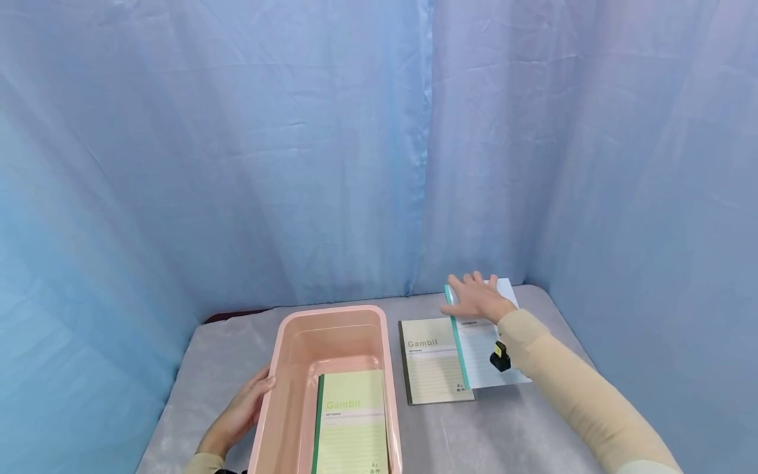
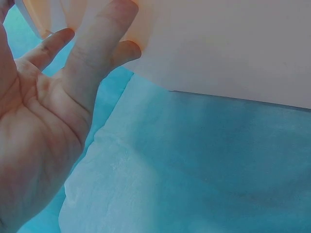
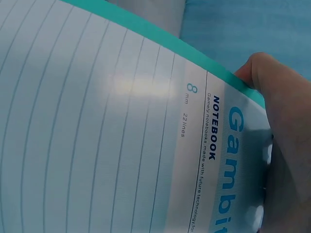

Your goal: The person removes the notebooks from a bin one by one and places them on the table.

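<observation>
1. A person's right hand (image 1: 478,299) grips a light-blue notebook (image 1: 487,352) near its top edge, thumb on the teal spine (image 3: 194,53), above the tabletop's far right corner area; "Gambit" and "NOTEBOOK" read clearly on its cover.
2. The notebook overlaps the right side of a cream notebook (image 1: 431,365) with a dark spine, which lies right of center on the gray tabletop (image 1: 438,438); whether the two covers touch cannot be told.
3. The left hand (image 1: 238,409), fingers extended, presses its fingertips against the left wall of a pink bin (image 1: 331,329).
4. The bin stands left of center, its far end close to the tabletop's far edge.
5. Inside, along the bin's right wall, sits a yellow-green notebook (image 1: 352,418) with a green spine.
6. Blue curtains (image 1: 296,164) hang behind the tabletop's far edge.
</observation>
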`<state>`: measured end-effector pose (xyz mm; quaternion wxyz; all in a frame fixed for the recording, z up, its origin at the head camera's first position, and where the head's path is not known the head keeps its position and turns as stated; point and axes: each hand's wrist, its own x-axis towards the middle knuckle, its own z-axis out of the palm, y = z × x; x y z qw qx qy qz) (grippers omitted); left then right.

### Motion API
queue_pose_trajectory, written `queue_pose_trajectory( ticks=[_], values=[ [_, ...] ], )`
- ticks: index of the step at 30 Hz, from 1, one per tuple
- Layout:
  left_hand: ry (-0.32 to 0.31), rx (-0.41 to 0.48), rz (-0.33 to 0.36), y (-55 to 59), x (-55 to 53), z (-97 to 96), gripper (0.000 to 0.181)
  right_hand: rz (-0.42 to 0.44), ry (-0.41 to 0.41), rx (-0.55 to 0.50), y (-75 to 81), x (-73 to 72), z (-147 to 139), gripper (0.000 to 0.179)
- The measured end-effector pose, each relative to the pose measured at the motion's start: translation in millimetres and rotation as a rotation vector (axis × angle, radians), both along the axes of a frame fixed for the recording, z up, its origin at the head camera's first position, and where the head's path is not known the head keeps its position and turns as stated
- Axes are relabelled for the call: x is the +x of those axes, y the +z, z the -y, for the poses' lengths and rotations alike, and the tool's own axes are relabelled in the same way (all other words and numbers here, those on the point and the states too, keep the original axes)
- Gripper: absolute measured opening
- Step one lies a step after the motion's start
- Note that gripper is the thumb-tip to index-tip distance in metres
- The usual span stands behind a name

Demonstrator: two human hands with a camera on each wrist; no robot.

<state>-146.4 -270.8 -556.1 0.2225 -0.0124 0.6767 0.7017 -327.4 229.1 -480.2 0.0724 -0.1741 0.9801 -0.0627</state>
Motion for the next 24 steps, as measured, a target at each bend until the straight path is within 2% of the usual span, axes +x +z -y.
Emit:
queue_pose_trajectory(
  ticks=[6, 12, 16, 21, 24],
  values=[
    [0.004, 0.004, 0.0, 0.7, 1.3, 0.7, 0.072, 0.008, -0.037, -0.003, -39.4, -2.8, -28.0, 0.08],
    [-0.006, 0.007, -0.01, 1.2, 2.8, 2.1, 0.072, -0.098, -0.012, -0.024, -69.1, -3.7, -41.3, 0.073],
    [-0.01, 0.008, -0.014, 0.6, 2.2, 2.2, 0.071, -0.129, -0.008, 0.0, -79.8, -3.6, -43.9, 0.07],
    [0.001, 0.0, 0.0, -0.2, 1.8, 0.4, 0.069, -0.117, -0.035, 0.049, -84.2, -1.7, -45.0, 0.073],
    [-0.001, 0.0, -0.002, -0.6, 2.9, 0.3, 0.069, -0.139, -0.043, 0.046, -87.5, -1.7, -46.4, 0.068]
  ],
)
